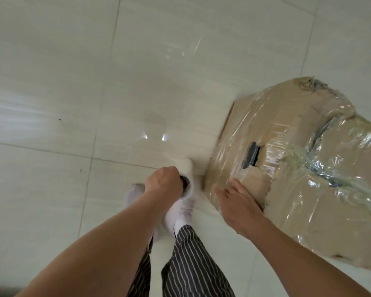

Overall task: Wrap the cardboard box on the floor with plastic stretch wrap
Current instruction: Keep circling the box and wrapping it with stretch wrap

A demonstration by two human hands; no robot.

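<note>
This is an indoor room with the look of a home, though which room cannot be told. The whole view is a glossy, pale tiled floor [51, 61] of large tiles, with thin grout lines [95, 133] running from 12 o'clock down to 7 o'clock and in from 9 o'clock, and two small bright light reflections [154, 137] near the centre. The person stands on it at 6 o'clock in white socks [180, 211] and loose dark striped trousers [191, 264], and a worn cardboard box [276, 125] sits directly on the tiles at 3 o'clock.
</note>
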